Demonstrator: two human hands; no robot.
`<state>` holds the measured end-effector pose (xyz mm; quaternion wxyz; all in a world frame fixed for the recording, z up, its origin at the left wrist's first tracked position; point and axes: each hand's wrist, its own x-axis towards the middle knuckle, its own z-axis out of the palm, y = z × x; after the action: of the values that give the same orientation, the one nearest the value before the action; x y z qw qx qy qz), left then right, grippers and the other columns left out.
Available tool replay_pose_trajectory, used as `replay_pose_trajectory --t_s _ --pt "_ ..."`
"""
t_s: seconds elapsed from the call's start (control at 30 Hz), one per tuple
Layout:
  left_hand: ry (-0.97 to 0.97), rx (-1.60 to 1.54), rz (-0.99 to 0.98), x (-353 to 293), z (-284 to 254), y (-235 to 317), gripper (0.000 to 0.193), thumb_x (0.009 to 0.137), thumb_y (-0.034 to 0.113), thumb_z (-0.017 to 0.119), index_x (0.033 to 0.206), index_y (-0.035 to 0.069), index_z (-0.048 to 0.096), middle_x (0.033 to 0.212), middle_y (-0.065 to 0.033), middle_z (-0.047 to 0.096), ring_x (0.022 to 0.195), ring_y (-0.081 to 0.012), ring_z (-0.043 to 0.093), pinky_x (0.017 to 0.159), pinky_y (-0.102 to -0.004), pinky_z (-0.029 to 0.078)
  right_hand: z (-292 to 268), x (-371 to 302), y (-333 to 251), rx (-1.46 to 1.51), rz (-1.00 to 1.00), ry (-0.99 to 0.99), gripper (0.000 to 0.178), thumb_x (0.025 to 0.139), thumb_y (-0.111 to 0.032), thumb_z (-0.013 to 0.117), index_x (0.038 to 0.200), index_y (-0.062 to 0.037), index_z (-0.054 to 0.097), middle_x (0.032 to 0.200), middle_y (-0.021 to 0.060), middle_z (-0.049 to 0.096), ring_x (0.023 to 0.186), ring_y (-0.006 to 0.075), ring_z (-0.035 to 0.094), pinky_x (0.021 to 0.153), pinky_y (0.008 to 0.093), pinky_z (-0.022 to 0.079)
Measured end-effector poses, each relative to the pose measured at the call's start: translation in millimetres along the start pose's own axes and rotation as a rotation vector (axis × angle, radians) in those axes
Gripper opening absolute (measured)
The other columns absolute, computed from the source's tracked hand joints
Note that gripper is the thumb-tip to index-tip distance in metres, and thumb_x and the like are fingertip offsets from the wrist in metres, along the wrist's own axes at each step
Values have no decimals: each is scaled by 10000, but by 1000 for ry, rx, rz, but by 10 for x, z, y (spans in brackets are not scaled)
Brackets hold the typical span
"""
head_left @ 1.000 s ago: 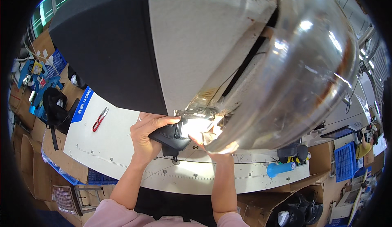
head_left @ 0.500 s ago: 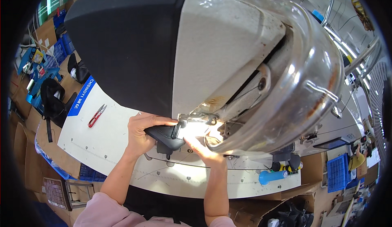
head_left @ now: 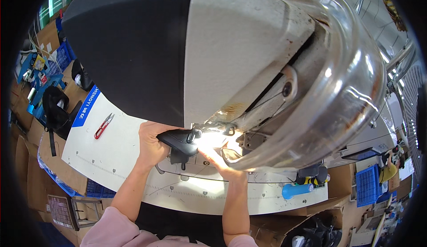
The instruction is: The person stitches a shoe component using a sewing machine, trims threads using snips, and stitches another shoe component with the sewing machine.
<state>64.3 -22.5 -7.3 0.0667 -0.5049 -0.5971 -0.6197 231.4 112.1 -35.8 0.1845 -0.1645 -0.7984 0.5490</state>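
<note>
A black, leather-like piece with a stitched edge (head_left: pixel 179 141) lies under the foot of a black-and-white sewing machine (head_left: pixel 224 60). My left hand (head_left: pixel 152 141) holds its left end, with some fingers hidden behind the piece and the machine head. My right hand (head_left: pixel 222 166) reaches to the right edge of the piece, beside the metal foot (head_left: pixel 191 136). Strong lamp glare washes out those right fingertips. What the right fingers press on can be made out only in part.
Red-handled thread snips (head_left: pixel 103 126) lie on the white, scale-marked table (head_left: pixel 118 158) at left. A scratched clear guard (head_left: pixel 342 91) curves over the machine's right side. A blue cylinder (head_left: pixel 297 191) lies near the right front edge. Cardboard boxes (head_left: pixel 340 182) stand beyond it.
The left index finger, stretched over the top of the black piece before, has drawn back behind it, and more of the piece's surface shows. The right hand has barely moved. The view has shifted slightly.
</note>
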Motion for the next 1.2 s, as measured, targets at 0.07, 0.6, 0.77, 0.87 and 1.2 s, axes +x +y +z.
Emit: replay_pose_trajectory --t_s 0.07,0.6,0.77,0.87,1.2 --pt "20 -52 -16 16 -16 6 382 557 -153 512 828 7 730 742 -105 705 659 -185 670 627 -251 494 16 28 48 -83 17 -38 310 930 -192 583 1167 6 595 1182 111 629 1123 172 577 953 301 450" --pt "158 22 108 39 119 -165 348 567 -187 469 787 -3 665 744 -60 654 665 -182 602 628 -251 451 95 56 411 106 -112 268 143 872 -88 670 988 -9 699 875 21 684 764 87 605 682 252 480" --pt "-3 -154 -121 21 14 -281 350 560 -204 451 751 15 647 727 -26 626 679 -171 584 627 -245 422 244 72 472 19 -200 367 131 867 -62 665 979 1 693 858 12 676 728 78 590 648 232 472" --pt "-26 -200 -130 27 9 -287 370 540 -206 445 758 11 651 723 -23 621 679 -153 576 622 -236 412 258 97 473 -67 -302 437 128 850 -22 671 972 16 678 836 13 663 698 75 578 626 226 465" --pt "71 -175 -54 36 56 -14 525 513 -210 428 921 -7 688 855 -91 687 817 -222 645 758 -254 470 227 91 -61 507 -172 285 182 798 20 710 971 18 651 917 61 655 837 137 619 751 271 504"
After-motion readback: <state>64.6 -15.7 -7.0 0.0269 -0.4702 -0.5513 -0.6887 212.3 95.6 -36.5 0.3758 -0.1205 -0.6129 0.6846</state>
